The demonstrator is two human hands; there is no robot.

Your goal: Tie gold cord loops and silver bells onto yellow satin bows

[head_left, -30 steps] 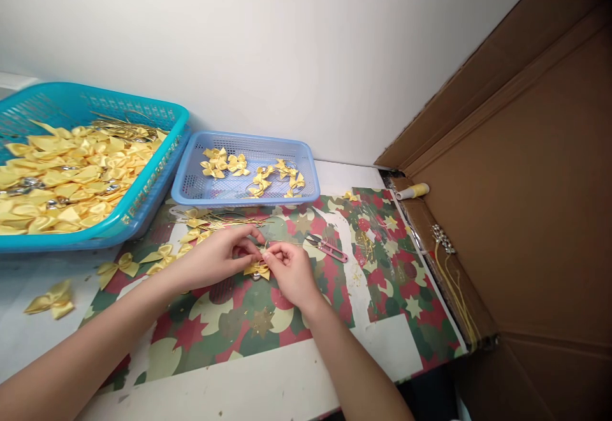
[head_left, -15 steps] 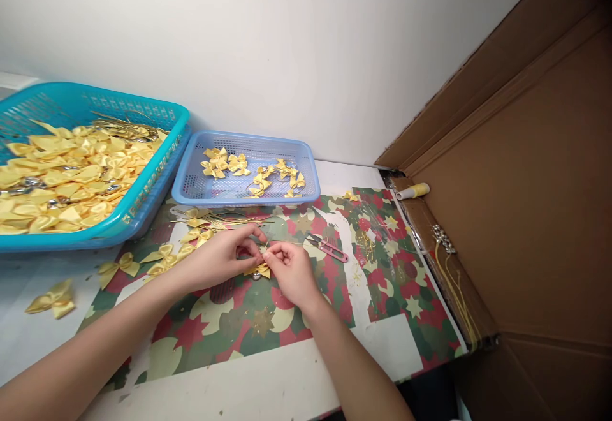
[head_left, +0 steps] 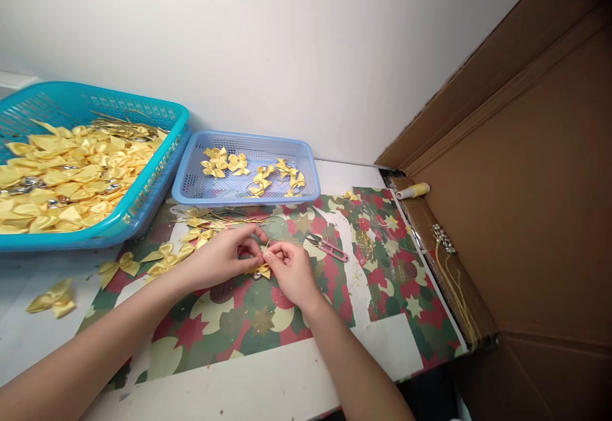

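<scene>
Close together over the patterned sheet, my hands work at one small yellow ribbon bow [head_left: 264, 270] with a silver bell [head_left: 257, 275] under it. My left hand [head_left: 227, 256] is closed at the left side of the bow, thumb and a finger meeting there while the index finger arches above. With thumb and index finger, my right hand [head_left: 292, 274] pinches a thin gold cord [head_left: 268, 244] just above the bow. Fingers hide most of the bow and the exact grip. Pink thread snips [head_left: 329, 249] lie right of my right hand.
A teal basket [head_left: 157, 175] heaped with yellow bows stands at left. Behind my hands, a blue basket [head_left: 246, 201] holds several bows. Loose bows [head_left: 119, 268] and gold cords [head_left: 229, 220] lie nearby. At right are a thread cone [head_left: 414, 191], silver bells [head_left: 444, 238] and a cardboard wall [head_left: 526, 204].
My hands stay in almost the same place, with only a slight shift of the fingers and the bow. Nothing else visibly moves.
</scene>
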